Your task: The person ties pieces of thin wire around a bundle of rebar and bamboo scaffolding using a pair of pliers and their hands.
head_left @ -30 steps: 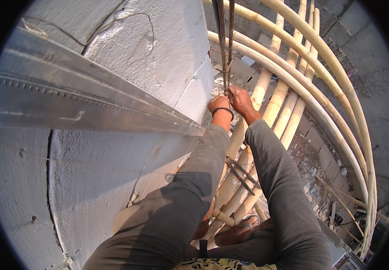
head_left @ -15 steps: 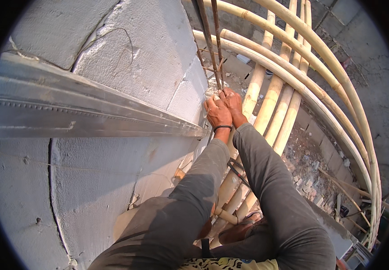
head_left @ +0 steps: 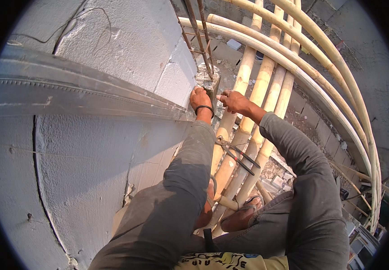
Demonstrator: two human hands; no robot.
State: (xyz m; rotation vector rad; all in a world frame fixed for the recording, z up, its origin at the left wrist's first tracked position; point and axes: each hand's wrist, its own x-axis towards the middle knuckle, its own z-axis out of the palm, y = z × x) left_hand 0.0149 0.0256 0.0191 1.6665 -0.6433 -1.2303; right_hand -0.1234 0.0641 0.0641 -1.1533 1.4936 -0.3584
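Pale, rough blocks make up the wall (head_left: 136, 54) on the left, with dark joints running through it and a loose wire (head_left: 107, 12) trailing over its upper part. A long metal beam (head_left: 91, 93) crosses in front of it toward the middle. On the right, a row of straight bamboo poles (head_left: 245, 74) forms the footing, and long poles (head_left: 338, 58) bent by the lens sweep around it. A sandalled foot (head_left: 241, 218) stands on the row. Below lie rubble (head_left: 278, 182) and grey ground (head_left: 377, 81), in sunlight.

Just beside the wall's end stands a rough concrete post (head_left: 209, 83), with rusty rods (head_left: 197, 36) rising from its top. The left hand (head_left: 200, 99) is at its near side, fingers curled; whether they grip anything is hidden. The right hand (head_left: 234, 101) is beside the post, fingers bent toward the thumb; whether something thin is pinched there cannot be made out. Pliers (head_left: 237, 157) lie across the straight bamboo poles, their handles spread.
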